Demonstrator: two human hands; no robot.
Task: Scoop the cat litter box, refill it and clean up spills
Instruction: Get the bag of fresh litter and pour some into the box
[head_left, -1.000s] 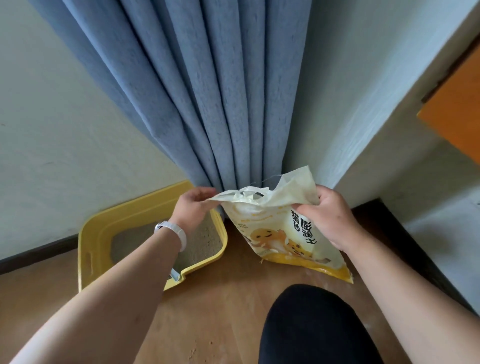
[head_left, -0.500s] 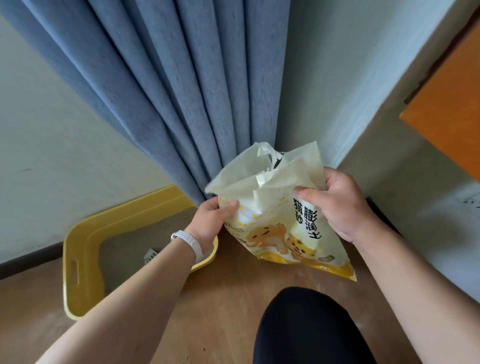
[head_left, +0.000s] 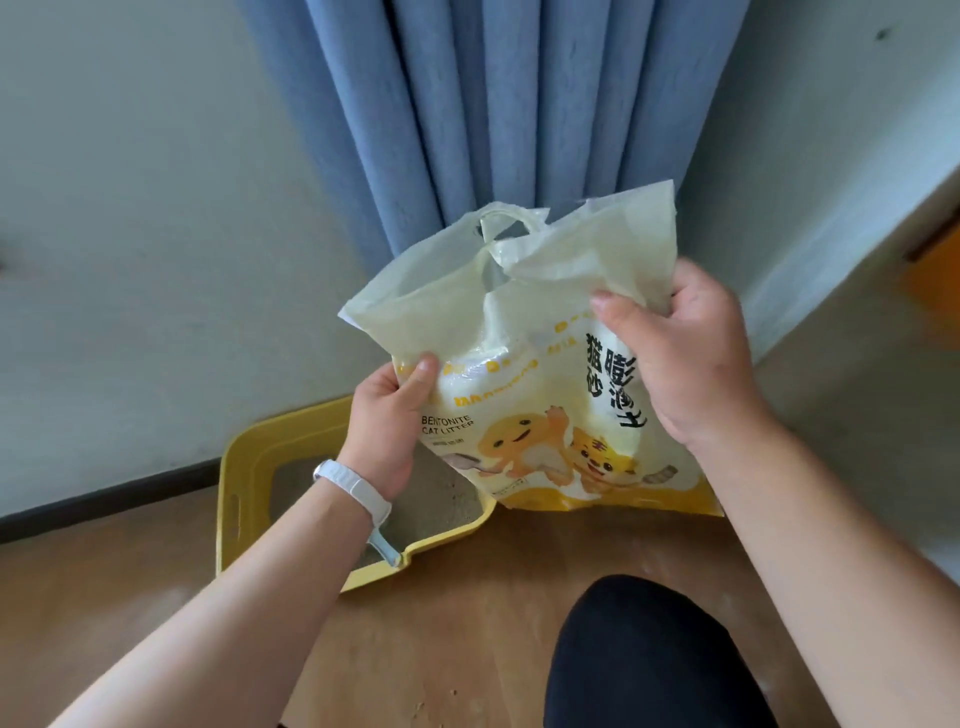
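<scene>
Litter bag (head_left: 524, 374) raised near litter box (head_left: 244, 467); left grip (head_left: 384, 431) holds bag's left edge, right grip (head_left: 680, 358) clutches top.

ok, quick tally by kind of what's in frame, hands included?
Litter bag: 1
Litter box: 1
Hands: 2, left hand and right hand, both gripping the bag
Wristband: 1
Curtain: 1
Total: 6
</scene>
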